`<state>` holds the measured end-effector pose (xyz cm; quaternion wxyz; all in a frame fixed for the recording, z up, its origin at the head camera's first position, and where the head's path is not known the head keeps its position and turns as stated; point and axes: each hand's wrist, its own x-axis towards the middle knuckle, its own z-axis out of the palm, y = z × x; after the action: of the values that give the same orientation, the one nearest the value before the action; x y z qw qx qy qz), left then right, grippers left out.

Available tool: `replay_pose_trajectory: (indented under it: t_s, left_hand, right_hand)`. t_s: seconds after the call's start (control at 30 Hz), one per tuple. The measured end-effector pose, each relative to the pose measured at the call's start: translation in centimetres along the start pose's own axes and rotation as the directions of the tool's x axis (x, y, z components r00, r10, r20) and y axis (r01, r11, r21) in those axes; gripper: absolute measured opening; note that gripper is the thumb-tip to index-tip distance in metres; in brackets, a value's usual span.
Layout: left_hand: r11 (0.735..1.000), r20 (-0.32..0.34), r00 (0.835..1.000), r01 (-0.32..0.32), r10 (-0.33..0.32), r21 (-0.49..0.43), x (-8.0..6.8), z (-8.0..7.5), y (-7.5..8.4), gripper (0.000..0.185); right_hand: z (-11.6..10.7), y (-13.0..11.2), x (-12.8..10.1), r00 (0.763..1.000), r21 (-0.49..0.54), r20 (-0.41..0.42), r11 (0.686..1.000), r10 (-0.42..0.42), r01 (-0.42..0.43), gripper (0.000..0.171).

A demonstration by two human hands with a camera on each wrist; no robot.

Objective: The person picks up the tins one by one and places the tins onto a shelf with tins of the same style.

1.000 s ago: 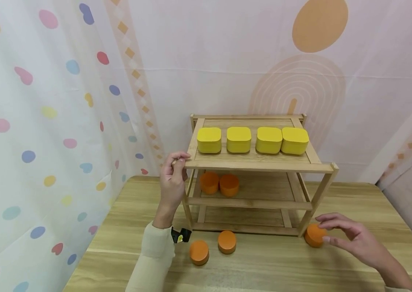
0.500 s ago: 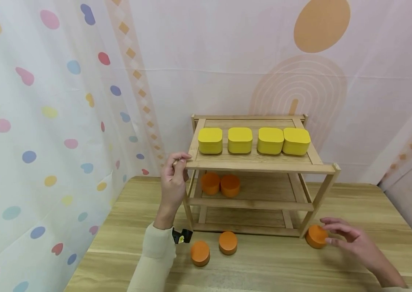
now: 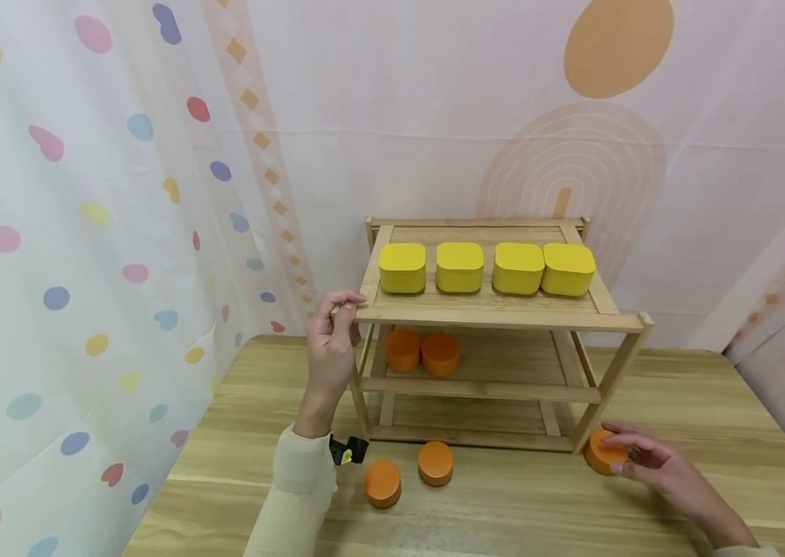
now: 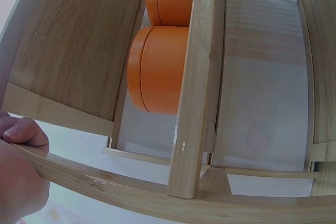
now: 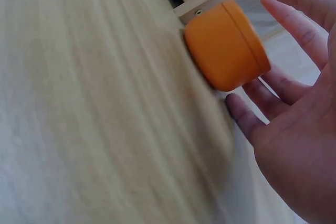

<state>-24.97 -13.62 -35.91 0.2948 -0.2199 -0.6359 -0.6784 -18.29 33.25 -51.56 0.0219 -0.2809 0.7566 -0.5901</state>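
My left hand (image 3: 331, 352) grips the upper left front corner of a wooden three-tier shelf (image 3: 482, 316); in the left wrist view its curled fingers (image 4: 26, 132) hold the frame. Low on the right, my right hand (image 3: 670, 476) is around the near side of a round orange container (image 3: 601, 452) on the table, beside the shelf's right front leg. The right wrist view shows the fingers (image 5: 302, 35) spread loosely about this lidded orange container (image 5: 226, 45); whether they touch it is hard to tell.
Several yellow rounded-square boxes (image 3: 459, 267) line the top tier. Two orange containers (image 3: 403, 350) sit at the left of the middle tier. Two more, a nearer orange container (image 3: 383, 483) and a farther orange container (image 3: 436, 464), lie on the table (image 3: 503, 510) before the shelf.
My right hand has moved slightly left, closer around the orange container by the shelf leg. The left hand stays on the shelf corner. The view has shifted slightly.
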Motion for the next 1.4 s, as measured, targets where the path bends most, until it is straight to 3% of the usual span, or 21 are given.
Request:
replay_pose_trajectory:
  t_s: [0.13,0.4,0.6,0.83,1.1,1.4]
  left_hand:
    - [1.0,0.001,1.0,0.003,-0.003,0.002,-0.05,0.09,-0.02,0.024]
    - [1.0,-0.011,1.0,-0.009,0.009,-0.002,0.13,0.09,-0.16,0.024]
    - [1.0,-0.008,1.0,-0.014,0.014,0.003,0.44,0.15,-0.01,0.025]
    - [1.0,0.0,1.0,-0.009,0.009,-0.014,0.09,0.13,-0.02,0.024]
    - [1.0,-0.005,1.0,-0.011,0.011,0.004,-0.15,0.06,-0.12,0.023]
    - [1.0,-0.011,1.0,-0.021,0.022,0.009,-0.03,0.02,-0.07,0.023]
  right_hand:
    - [0.05,0.72,-0.14,1.0,0.023,-0.003,1.0,-0.007,0.007,0.034]
    - [0.19,1.0,-0.3,0.985,-0.019,-0.077,0.988,0.152,-0.154,0.03]
    - [-0.08,1.01,-0.17,0.985,-0.038,-0.09,0.988,0.147,-0.151,0.028]
    - [-0.16,1.13,-0.55,0.989,0.022,-0.052,0.99,0.138,-0.137,0.029]
    - [0.15,0.95,-0.92,0.963,-0.066,-0.119,0.966,0.24,-0.249,0.027]
    - [0.26,0.72,-0.73,0.953,-0.066,-0.148,0.959,0.264,-0.276,0.022]
